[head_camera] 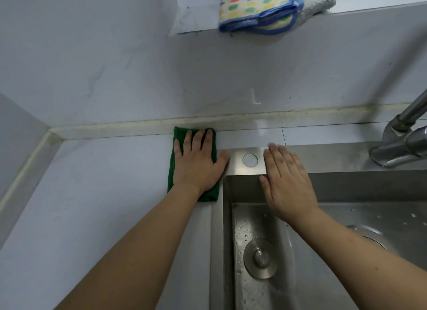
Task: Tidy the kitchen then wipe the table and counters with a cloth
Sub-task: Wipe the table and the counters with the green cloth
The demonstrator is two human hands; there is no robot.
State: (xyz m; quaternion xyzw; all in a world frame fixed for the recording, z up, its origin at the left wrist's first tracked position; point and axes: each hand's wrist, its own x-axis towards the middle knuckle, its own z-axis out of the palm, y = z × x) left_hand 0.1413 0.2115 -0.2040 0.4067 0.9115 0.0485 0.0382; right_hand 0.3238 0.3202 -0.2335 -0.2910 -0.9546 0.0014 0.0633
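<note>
left hand (196, 164) flat on the cloth (175, 164), right hand (286, 182) flat on the sink (238, 169) rim; a careless push could drop the cloth in.

The cloth (175, 171) is plain dark green. The desk (92, 194) is pale grey-white, and the wall (138, 67) matches it. The sink (346, 187) and tap (402, 143) are silver steel. A folded towel (254, 9) on the ledge (369, 7) is cream with red, blue, green and yellow dots and blue edging.
</note>
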